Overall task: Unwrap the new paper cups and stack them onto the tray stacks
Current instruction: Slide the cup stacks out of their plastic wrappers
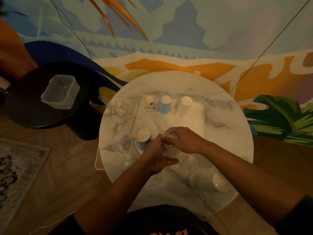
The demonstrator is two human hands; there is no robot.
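Left hand point(156, 154): we are pinching the plastic wrap point(171, 156)
Right hand point(182, 140): we are gripping the same wrap, beside the striped cups point(142, 140)

On the white tray point(200, 116), 3 upside-down cup stacks line the far edge: patterned point(149, 103), blue-striped point(164, 105), plain white point(184, 106). At the tray's near-left corner stands another inverted blue-striped stack point(142, 139), with crinkled clear wrap point(171, 135) just beside it.

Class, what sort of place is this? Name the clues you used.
Probably a café or lounge corner: a painted tropical mural covers the wall, a round marble table stands beside a dark round table, and a tray holds paper cup stacks.
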